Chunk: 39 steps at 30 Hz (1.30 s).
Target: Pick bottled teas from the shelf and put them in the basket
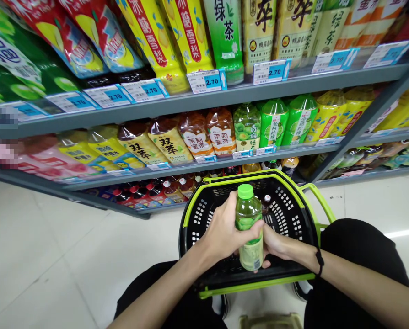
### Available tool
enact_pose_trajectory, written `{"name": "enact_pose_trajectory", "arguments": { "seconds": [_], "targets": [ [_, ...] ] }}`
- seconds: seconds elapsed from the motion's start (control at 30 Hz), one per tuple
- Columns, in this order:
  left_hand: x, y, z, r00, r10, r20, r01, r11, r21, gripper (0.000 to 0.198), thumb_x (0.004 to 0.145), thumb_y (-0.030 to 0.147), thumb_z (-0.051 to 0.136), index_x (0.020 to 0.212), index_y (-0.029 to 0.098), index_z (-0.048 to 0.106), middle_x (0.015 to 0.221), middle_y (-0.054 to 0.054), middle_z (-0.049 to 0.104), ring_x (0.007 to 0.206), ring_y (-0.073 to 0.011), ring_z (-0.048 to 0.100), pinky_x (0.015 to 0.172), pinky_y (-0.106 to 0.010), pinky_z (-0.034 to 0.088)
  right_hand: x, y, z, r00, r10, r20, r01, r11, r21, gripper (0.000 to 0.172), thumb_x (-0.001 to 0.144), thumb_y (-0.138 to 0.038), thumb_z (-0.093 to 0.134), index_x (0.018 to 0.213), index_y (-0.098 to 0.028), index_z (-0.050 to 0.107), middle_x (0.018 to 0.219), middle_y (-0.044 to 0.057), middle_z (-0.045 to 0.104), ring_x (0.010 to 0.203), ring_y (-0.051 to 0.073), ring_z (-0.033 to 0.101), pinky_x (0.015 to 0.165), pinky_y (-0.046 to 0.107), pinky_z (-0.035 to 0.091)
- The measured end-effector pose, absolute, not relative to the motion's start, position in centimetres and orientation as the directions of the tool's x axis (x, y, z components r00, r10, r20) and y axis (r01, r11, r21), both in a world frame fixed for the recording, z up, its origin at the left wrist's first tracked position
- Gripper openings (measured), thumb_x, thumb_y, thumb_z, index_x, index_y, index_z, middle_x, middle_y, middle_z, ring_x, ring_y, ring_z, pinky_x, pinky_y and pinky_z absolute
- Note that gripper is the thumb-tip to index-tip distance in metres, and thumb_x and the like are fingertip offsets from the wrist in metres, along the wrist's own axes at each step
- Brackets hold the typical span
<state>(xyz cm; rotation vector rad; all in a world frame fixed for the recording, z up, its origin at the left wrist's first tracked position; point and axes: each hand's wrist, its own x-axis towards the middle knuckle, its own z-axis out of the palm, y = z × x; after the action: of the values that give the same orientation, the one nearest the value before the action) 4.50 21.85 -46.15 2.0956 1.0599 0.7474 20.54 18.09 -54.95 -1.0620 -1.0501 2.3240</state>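
A green-capped bottle of green tea [251,257] stands almost upright in front of me, over the black shopping basket [287,194]. My left hand [225,228] is closed around its upper half, the thumb across the label. From the other side my right hand [275,244] grips the lower part, with some of its fingers hidden behind the bottle. Further back inside the basket, a dark bottle with a white cap [267,199] is partly visible past my right hand. The basket has a lime-green rim and handles, and it sits between my knees.
Ahead, an upper shelf [149,109] and a middle shelf [280,157] carry rows of drink bottles with price tags. Smaller bottles [153,192] stand on the lowest shelf. My knees [358,256] flank the basket on the pale tiled floor [36,256].
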Motion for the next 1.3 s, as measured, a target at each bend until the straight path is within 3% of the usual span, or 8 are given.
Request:
{"name": "enact_pose_trajectory", "arguments": {
  "seconds": [0.3,0.57,0.83,1.13,1.3],
  "targets": [
    [4.4,21.84,-46.15,0.508,0.844,0.172,0.476,-0.441,0.761,0.046,0.083,0.043,0.075,0.113,0.021,0.048,0.094,-0.002,0.07,0.074,-0.0185,0.064,0.068,-0.03,0.049,20.46,18.13,-54.15,-0.617,0.582,-0.53,-0.014,-0.681,-0.732,0.093,0.104,-0.055,-0.013,0.121,-0.006,0.064,0.063,0.009,0.067,0.038,0.014,0.054,0.034,0.021,0.03],
    [4.56,21.75,-46.02,0.511,0.835,0.204,0.46,-0.466,0.756,0.044,0.083,0.041,0.075,0.111,0.02,0.049,0.092,-0.002,0.069,0.072,-0.0178,0.064,0.067,-0.029,0.049,20.46,18.09,-54.3,-0.594,0.593,-0.544,-0.024,-0.689,-0.724,0.098,0.102,-0.069,-0.007,0.112,-0.006,0.067,0.064,0.01,0.066,0.04,0.015,0.054,0.035,0.022,0.03],
    [4.5,21.81,-45.99,0.513,0.843,0.162,0.472,-0.435,0.767,0.046,0.083,0.045,0.074,0.112,0.02,0.048,0.1,-0.006,0.073,0.079,-0.0206,0.068,0.067,-0.029,0.051,20.56,18.05,-54.18,-0.619,0.594,-0.515,-0.019,-0.666,-0.746,0.097,0.1,-0.074,-0.003,0.123,-0.007,0.064,0.074,0.01,0.069,0.041,0.014,0.055,0.035,0.022,0.03],
    [4.55,21.79,-46.1,0.513,0.832,0.21,0.462,-0.474,0.749,0.043,0.083,0.042,0.075,0.109,0.021,0.047,0.094,-0.002,0.069,0.074,-0.0181,0.064,0.067,-0.029,0.05,20.51,18.1,-54.42,-0.62,0.595,-0.511,-0.022,-0.665,-0.747,0.098,0.1,-0.073,-0.004,0.117,-0.007,0.066,0.065,0.009,0.066,0.041,0.014,0.054,0.035,0.022,0.031],
    [4.55,21.8,-46.06,0.509,0.831,0.226,0.454,-0.482,0.749,0.043,0.083,0.04,0.076,0.107,0.022,0.046,0.088,0.001,0.066,0.07,-0.0158,0.061,0.065,-0.027,0.048,20.55,18.1,-54.34,-0.607,0.584,-0.539,-0.013,-0.685,-0.728,0.092,0.104,-0.06,-0.008,0.115,-0.006,0.066,0.062,0.008,0.065,0.042,0.015,0.055,0.035,0.021,0.032]
  ]
}}
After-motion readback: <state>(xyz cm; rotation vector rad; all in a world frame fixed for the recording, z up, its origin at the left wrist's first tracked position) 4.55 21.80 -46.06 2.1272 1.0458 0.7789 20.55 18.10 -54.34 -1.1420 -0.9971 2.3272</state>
